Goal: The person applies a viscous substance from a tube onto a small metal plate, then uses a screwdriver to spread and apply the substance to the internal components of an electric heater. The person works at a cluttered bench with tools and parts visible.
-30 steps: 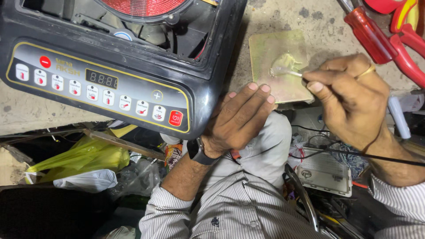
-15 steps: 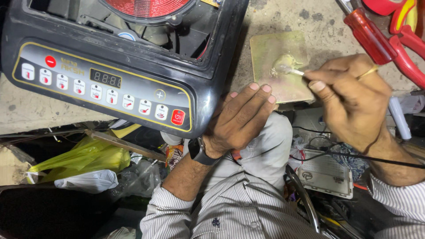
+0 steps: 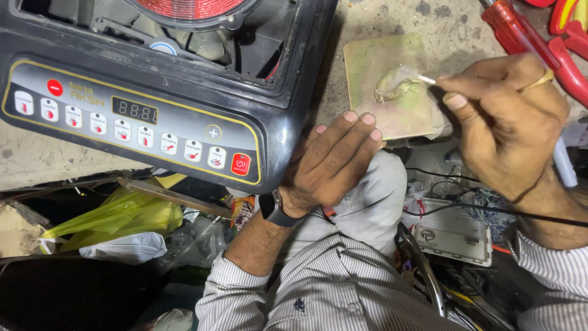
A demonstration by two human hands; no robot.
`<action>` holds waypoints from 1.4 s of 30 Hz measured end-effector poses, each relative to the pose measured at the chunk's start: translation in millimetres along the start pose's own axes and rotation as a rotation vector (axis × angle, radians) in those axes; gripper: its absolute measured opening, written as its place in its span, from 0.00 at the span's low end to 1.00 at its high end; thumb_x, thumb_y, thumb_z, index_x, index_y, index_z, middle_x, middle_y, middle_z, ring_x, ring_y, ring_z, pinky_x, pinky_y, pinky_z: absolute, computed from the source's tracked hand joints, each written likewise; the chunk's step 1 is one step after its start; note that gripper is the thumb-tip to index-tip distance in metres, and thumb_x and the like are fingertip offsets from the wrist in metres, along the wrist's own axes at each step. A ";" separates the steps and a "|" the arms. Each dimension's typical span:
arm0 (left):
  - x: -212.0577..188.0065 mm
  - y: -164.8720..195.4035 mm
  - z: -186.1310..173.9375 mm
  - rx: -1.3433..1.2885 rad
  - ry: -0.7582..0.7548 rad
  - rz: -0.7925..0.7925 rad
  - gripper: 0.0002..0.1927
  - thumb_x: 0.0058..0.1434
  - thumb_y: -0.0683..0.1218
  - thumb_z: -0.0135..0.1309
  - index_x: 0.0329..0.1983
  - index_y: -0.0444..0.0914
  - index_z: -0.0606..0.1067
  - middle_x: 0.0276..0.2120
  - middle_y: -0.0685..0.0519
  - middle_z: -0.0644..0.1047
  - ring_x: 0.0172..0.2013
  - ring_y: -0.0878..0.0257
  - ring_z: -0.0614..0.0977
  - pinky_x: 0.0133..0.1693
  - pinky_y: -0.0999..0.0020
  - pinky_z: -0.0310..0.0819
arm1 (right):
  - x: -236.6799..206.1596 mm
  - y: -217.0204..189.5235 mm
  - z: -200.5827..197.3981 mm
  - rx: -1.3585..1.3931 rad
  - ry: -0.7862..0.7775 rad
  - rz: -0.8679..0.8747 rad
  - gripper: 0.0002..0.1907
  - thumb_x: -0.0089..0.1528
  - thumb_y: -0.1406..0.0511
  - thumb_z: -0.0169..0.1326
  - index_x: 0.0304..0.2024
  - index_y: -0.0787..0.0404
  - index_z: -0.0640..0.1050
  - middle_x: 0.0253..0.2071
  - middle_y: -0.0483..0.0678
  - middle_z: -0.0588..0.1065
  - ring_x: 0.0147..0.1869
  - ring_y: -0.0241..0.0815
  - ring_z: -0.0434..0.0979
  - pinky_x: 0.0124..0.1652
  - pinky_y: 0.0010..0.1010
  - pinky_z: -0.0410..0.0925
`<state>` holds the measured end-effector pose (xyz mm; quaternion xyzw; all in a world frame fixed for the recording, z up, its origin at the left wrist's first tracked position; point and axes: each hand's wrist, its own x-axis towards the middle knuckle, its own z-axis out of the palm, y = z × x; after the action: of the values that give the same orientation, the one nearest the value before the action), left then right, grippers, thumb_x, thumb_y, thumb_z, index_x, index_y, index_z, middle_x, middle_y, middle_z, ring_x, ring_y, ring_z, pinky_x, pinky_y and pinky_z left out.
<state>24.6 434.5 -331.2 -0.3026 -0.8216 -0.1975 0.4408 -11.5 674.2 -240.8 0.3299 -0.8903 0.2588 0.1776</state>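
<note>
A black induction cooker (image 3: pixel 165 104) with its top off lies on the bench, its button panel facing me. My left hand (image 3: pixel 331 162), with a dark watch on the wrist, rests flat at the cooker's right corner, fingertips on the near edge of a small tan square card (image 3: pixel 380 110). My right hand (image 3: pixel 508 122), wearing a gold ring, pinches a thin white stick (image 3: pixel 425 78) whose tip is in a blob of clear paste (image 3: pixel 395 84) on the card.
Red-handled tools (image 3: pixel 520 30) lie at the top right on the concrete bench. Under the bench edge are a yellow plastic bag (image 3: pixel 116 217), a white bag (image 3: pixel 122 248), a white box with wires (image 3: pixel 453 233) and a black cable.
The stick's tip has shifted slightly within the paste on the card. My left hand has stayed in place at the cooker's corner.
</note>
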 end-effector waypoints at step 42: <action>-9.6 11.8 -5.1 -0.022 -0.027 -0.006 0.10 0.71 0.44 0.60 0.53 0.42 0.82 0.56 0.52 0.80 0.59 0.57 0.79 0.59 0.61 0.70 | -10.4 -2.3 -3.5 0.127 0.004 0.125 0.07 0.68 0.76 0.60 0.49 0.66 0.82 0.43 0.53 0.77 0.43 0.43 0.76 0.43 0.29 0.67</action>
<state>39.7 437.1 -335.9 -0.3074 -0.8263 -0.2036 0.4258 -2.0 679.9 -242.3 0.2839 -0.8906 0.3261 0.1414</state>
